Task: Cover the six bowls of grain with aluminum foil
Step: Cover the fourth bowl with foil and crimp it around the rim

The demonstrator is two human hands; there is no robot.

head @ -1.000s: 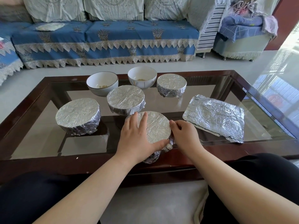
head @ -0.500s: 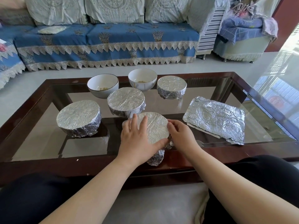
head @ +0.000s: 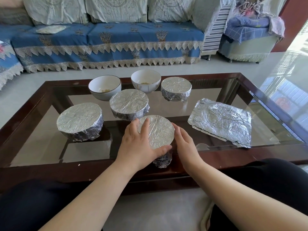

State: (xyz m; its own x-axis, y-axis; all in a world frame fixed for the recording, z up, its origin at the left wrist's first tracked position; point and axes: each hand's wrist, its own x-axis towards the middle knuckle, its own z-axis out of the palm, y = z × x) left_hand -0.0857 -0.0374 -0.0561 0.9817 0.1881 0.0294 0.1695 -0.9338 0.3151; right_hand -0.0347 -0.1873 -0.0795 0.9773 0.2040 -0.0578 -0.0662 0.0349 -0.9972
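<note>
Your left hand [head: 139, 147] lay spread on the nearest round foil-covered bowl [head: 158, 130]; your right hand [head: 185, 144] pressed straight fingers at its three o'clock side.

A home living room: a blue-covered sofa [head: 106, 45] faces a glass-topped coffee table [head: 208, 104].

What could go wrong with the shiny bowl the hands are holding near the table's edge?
The foil-covered bowl sits close to the near edge of the glass table; a hard push from the left hand or right hand might slide it off. Pressing on the thin foil top could also tear it. The spare foil sheets might get brushed aside.
</note>
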